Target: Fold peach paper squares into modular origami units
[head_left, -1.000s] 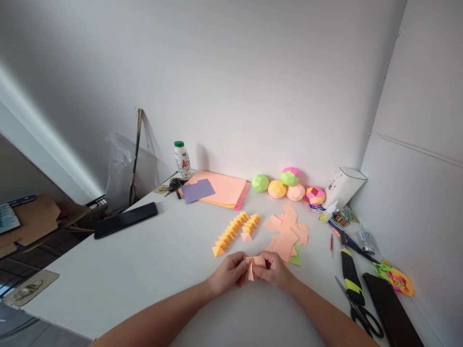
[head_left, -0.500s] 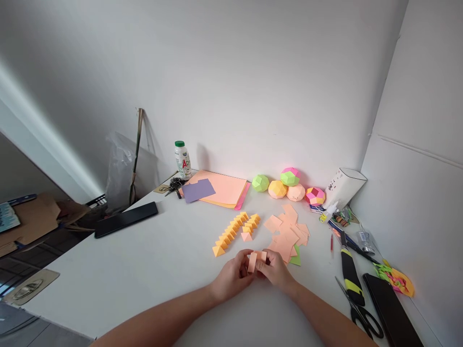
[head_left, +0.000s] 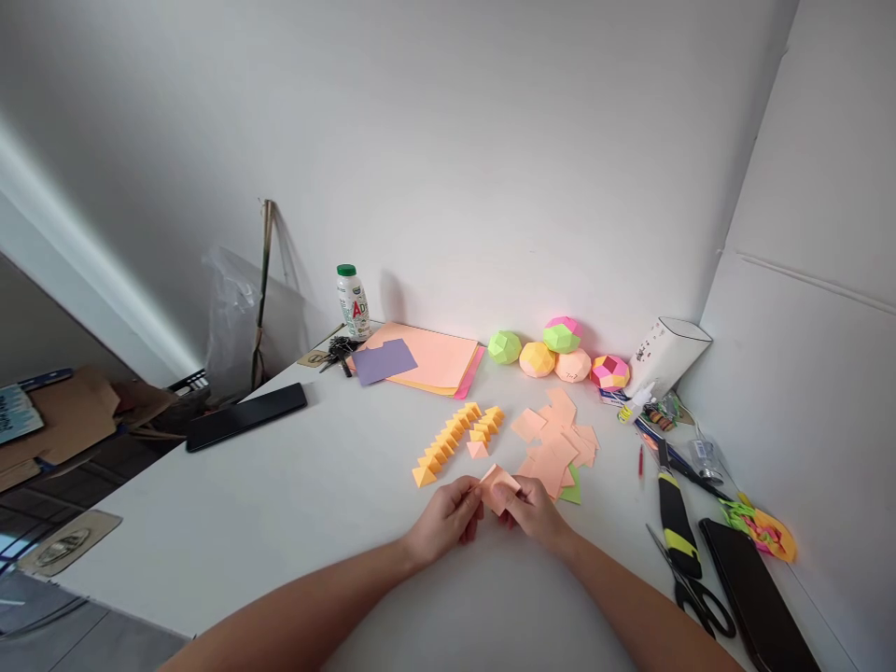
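A small peach piece of paper [head_left: 497,489], partly folded, is pinched between my two hands above the near side of the white table. My left hand [head_left: 448,518] grips its left corner between thumb and fingers. On the other side, my right hand [head_left: 536,511] holds the right edge, its thumb pressed on the paper's face. Just beyond them stand two rows of folded orange paper units [head_left: 448,442], with one peach folded unit [head_left: 477,450] at the near end of the shorter row. Loose peach paper pieces [head_left: 556,446] lie in a pile to the right, over a green sheet [head_left: 572,485].
Paper polyhedron balls [head_left: 538,359] sit by the wall. Peach sheets [head_left: 441,355] and a purple piece [head_left: 385,361] lie near a bottle [head_left: 354,303]. Scissors [head_left: 693,588], a cutter [head_left: 678,523], a glue bottle [head_left: 636,403] and a dark phone [head_left: 756,588] are at right.
The peach paper has gone from a bent, folded-up strip shape to a more opened, tilted square with a corner pointing up. Both hands still hold it, with fingers shifted toward its edges.
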